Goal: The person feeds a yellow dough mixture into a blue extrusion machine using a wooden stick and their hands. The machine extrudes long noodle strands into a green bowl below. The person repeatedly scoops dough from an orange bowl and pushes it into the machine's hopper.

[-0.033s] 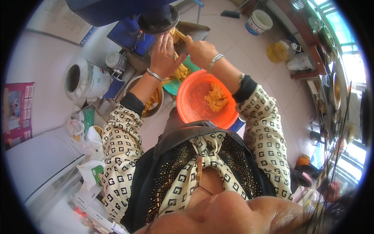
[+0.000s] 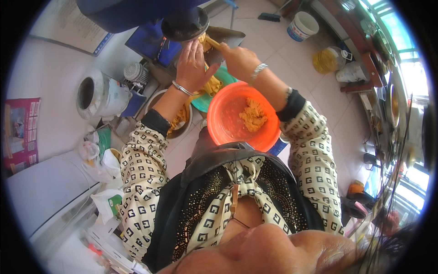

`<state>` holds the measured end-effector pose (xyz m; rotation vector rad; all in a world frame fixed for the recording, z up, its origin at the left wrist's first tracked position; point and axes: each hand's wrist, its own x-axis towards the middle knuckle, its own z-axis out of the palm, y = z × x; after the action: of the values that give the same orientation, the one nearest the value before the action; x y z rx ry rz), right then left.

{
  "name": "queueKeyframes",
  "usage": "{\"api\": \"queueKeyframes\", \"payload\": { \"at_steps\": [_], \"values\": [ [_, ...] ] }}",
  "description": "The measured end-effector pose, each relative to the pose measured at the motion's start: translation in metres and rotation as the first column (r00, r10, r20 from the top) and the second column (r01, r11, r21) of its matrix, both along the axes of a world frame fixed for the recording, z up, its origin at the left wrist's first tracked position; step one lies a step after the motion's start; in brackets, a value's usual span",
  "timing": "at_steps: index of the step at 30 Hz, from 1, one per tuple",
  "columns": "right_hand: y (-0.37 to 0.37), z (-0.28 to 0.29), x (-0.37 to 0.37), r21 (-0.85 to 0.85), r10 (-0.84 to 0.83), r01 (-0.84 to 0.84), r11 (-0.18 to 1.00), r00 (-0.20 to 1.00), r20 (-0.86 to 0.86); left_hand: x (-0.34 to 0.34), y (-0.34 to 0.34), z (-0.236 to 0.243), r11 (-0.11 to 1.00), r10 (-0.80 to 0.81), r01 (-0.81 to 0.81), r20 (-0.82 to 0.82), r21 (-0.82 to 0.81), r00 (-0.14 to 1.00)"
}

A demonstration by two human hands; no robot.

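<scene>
My left hand (image 2: 191, 64) lies flat with fingers stretched out, up against yellow dough (image 2: 201, 38) just below the black round mouth (image 2: 185, 25) of a dark blue machine. My right hand (image 2: 239, 61) is closed around a wooden stick (image 2: 211, 42), whose far end points toward that dough. Yellow strips (image 2: 212, 85) hang down between my hands into a green basin (image 2: 223, 76). Nearer to me, an orange basin (image 2: 223, 114) holds a crumbly yellow dough lump (image 2: 253, 116). By my left forearm stands a metal bowl (image 2: 186, 130) with more yellow strips.
A metal tray (image 2: 230, 36) juts out beside the machine. A motor (image 2: 135, 71) and a grey-white drum-shaped vessel (image 2: 107, 96) stand at left. On the tiled floor at far right are a white bucket (image 2: 303, 26), a jug of yellow liquid (image 2: 326, 60) and a broom (image 2: 270, 17).
My right hand and forearm have shifted slightly right and toward me, still on the stick. My left hand has hardly moved.
</scene>
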<state>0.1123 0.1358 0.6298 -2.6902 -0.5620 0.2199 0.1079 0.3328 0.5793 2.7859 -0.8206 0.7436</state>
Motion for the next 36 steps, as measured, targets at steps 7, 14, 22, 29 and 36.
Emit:
{"api": "queueKeyframes", "payload": {
  "at_steps": [7,14,22,29,36],
  "values": [
    [0.005,0.002,-0.001,0.048,0.022,-0.027,0.998,0.995,0.098,0.0,-0.008,0.006,1.0,-0.023,0.023,-0.023,0.013,0.999],
    [-0.017,0.005,0.004,0.055,0.014,-0.019,0.998,0.995,0.102,-0.02,-0.014,0.018,0.998,-0.056,0.056,0.0,0.041,0.998],
    [-0.005,-0.025,0.015,0.183,0.022,-0.041,0.982,0.994,0.108,-0.091,-0.047,-0.05,0.942,-0.335,0.308,-0.349,-0.132,0.875],
    [-0.163,0.008,-0.077,0.446,-0.146,0.107,0.888,0.988,0.052,-0.115,-0.09,-0.197,0.986,-0.164,0.113,-0.8,-0.121,0.577],
    [-0.16,-0.175,-0.193,0.306,-0.635,0.692,0.654,0.722,-0.275,-0.094,-0.135,-0.274,0.899,-0.068,0.377,-0.779,0.224,0.624]
  ]
}}
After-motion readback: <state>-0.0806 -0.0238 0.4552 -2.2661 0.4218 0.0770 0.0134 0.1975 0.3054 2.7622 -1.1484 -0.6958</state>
